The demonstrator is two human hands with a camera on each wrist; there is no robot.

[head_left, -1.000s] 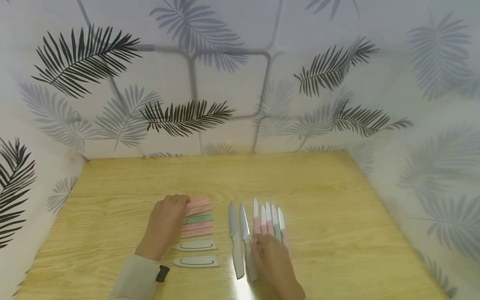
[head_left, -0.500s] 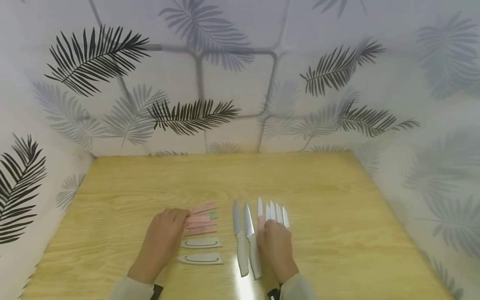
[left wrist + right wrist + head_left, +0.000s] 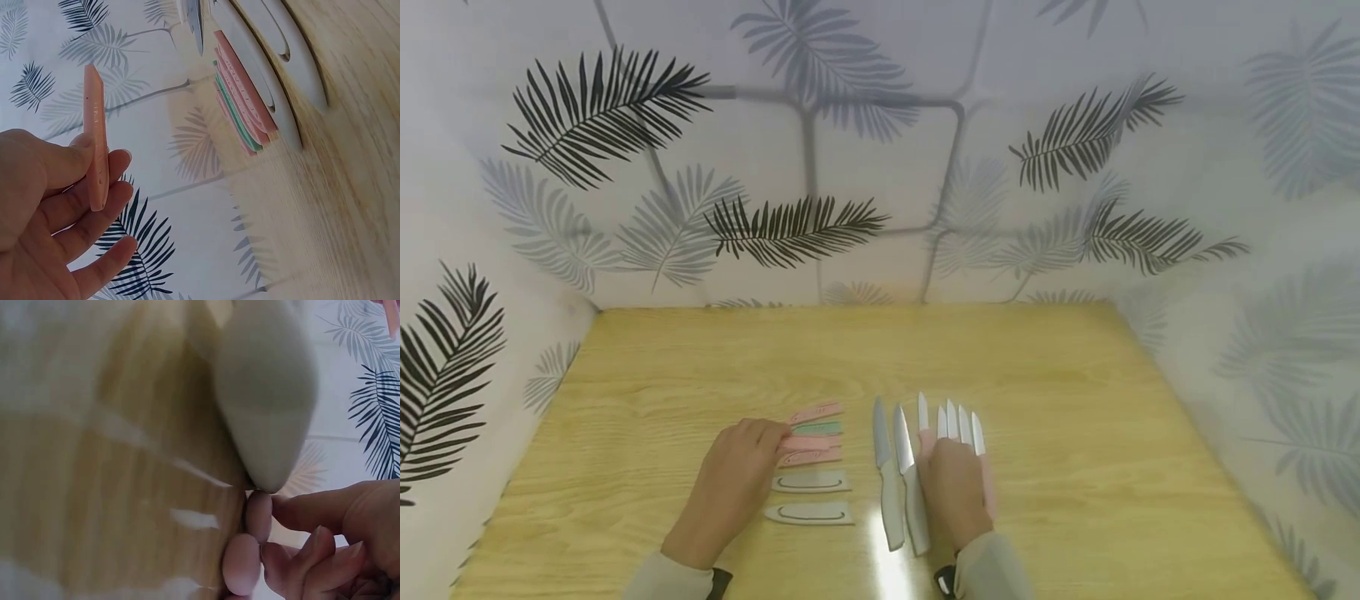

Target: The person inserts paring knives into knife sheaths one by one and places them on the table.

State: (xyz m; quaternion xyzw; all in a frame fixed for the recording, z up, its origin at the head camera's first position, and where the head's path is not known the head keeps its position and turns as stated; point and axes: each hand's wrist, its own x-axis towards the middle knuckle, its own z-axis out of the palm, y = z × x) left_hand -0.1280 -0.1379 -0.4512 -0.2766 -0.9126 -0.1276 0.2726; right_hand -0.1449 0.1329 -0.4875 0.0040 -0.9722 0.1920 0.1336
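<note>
My left hand [image 3: 737, 471] pinches a pink knife sheath [image 3: 96, 137] between thumb and fingers, held above the other sheaths. Beneath it lie more pink sheaths [image 3: 817, 412] and a green sheath [image 3: 820, 428], stacked closely in a row. My right hand [image 3: 955, 483] bends over a row of small knives and grips the leftmost pink-handled knife [image 3: 923, 412], its blade pointing away from me. In the right wrist view, thumb and fingers meet at that pink handle [image 3: 258, 515], beside another pink handle [image 3: 241, 565]. The hand hides most of the small knives' handles.
Two pale sheaths [image 3: 811, 482] lie nearer me, below the coloured ones. Two larger knives with pale handles [image 3: 889, 500] lie between the hands, blades bare. The wooden table [image 3: 1037, 358] meets leaf-patterned cloth [image 3: 865, 150] at the back and sides.
My left hand has drawn a pink sheath from the far end of the row and moved it nearer me. My right hand has moved forward over the small knives' handles.
</note>
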